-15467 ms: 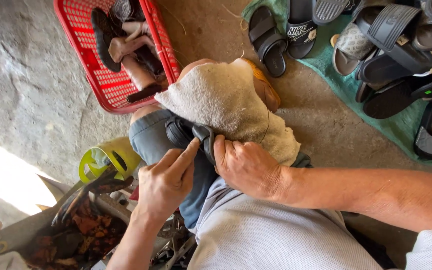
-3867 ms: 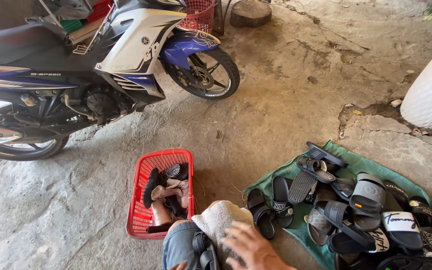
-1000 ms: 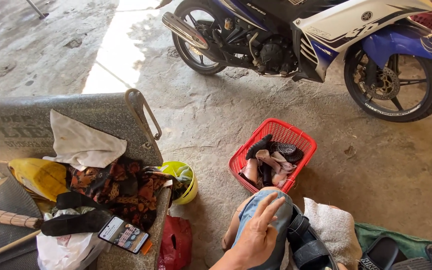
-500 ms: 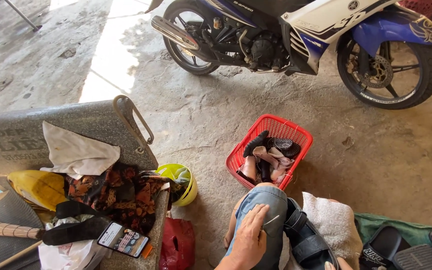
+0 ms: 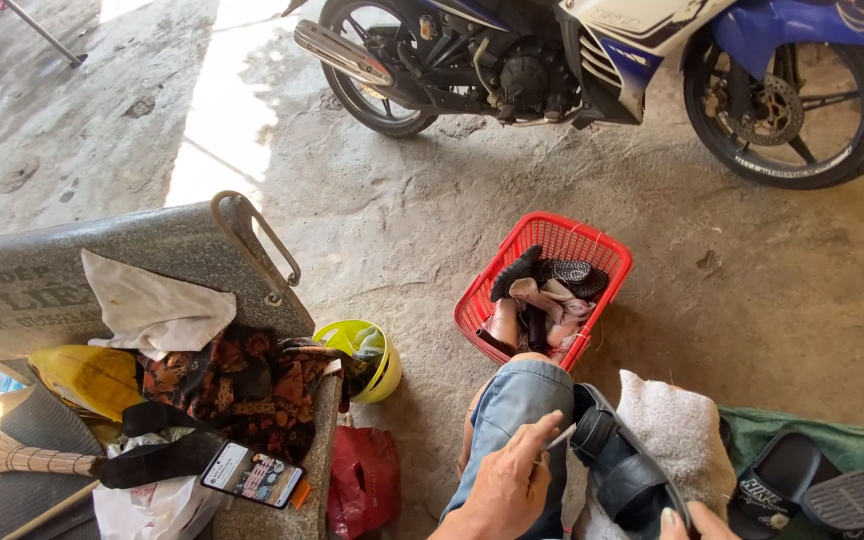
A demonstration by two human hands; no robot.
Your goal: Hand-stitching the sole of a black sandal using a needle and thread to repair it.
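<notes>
Left hand (image 5: 507, 490) pinching thin needle-like tool (image 5: 558, 438) beside black sandal (image 5: 624, 470) on knee; right hand (image 5: 690, 522) mostly cropped, grip indeterminable.

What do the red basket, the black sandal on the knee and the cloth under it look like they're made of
The red basket looks like moulded plastic: glossy, with open lattice walls. The black sandal, beside the left hand, seems rubber or synthetic leather, smooth with a dull sheen; which one is unclear. The cloth looks like terry towelling: off-white with a nubby, matte pile.

Shaded, evenly lit and sharp, with a glaring sunlit patch on the concrete floor (image 5: 202, 150) at upper left.
</notes>
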